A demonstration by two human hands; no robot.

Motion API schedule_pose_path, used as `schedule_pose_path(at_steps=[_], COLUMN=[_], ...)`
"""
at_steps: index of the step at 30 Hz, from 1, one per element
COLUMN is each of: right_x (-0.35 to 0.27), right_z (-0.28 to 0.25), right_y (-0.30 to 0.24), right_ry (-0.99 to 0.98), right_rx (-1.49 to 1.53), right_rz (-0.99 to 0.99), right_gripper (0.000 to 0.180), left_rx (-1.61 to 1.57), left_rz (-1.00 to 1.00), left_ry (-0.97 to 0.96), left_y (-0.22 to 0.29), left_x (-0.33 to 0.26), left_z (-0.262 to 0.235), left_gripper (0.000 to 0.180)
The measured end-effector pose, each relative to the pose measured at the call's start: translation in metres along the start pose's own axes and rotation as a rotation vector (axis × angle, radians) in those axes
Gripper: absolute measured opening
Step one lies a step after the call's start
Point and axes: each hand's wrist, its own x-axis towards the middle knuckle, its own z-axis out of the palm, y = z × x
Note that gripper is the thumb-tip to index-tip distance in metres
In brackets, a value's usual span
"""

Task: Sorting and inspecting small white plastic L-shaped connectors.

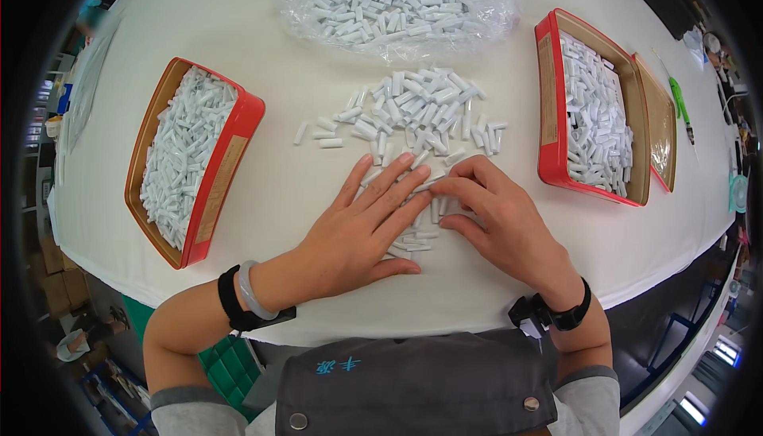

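My left hand lies spread over some small white plastic tubes near the middle of the table, its fingers pointing away from me and partly covering them. Beside it, my right hand has bent fingers, with the index fingertip against the tubes by the left fingertips. A gap shows between its thumb and index finger, and more tubes lie there. Just beyond both hands is a loose pile of the same short white tubes. Several tubes under the palms are hidden.
On the left stands a red tin box full of white tubes; another red tin with tubes is at the right, its lid alongside. A clear plastic bag of tubes lies at the back. A green-handled tool rests far right.
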Motion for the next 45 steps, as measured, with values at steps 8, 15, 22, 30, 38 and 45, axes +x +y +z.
schedule_pose_path(at_steps=[8, 15, 22, 30, 38, 45], right_x=[-0.009, -0.011, -0.007, 0.0, 0.006, 0.01], right_z=[-0.005, 0.004, 0.006, -0.009, -0.002, -0.008], right_y=[-0.001, 0.005, -0.004, 0.004, 0.011, 0.0], right_ry=[-0.014, 0.0, -0.038, 0.163, 0.188, 0.107], right_rx=[-0.005, -0.063, -0.054, -0.035, -0.184, -0.051], right_rz=[0.002, -0.062, -0.099, 0.095, 0.087, 0.157], right_gripper=[0.034, 0.033, 0.029, 0.028, 0.026, 0.032], left_rx=[0.012, 0.047, -0.061, 0.01, -0.006, 0.003], left_rz=[-0.062, -0.051, -0.077, -0.019, 0.088, 0.052], left_ry=[-0.006, 0.027, 0.052, 0.039, -0.034, 0.033], left_y=[0.011, 0.007, 0.014, 0.006, -0.008, -0.016], left_x=[-0.029, -0.04, -0.036, -0.029, 0.002, 0.004], left_z=[-0.005, -0.003, -0.006, -0.015, -0.018, -0.03], left_gripper=[0.09, 0.088, 0.104, 0.102, 0.093, 0.09])
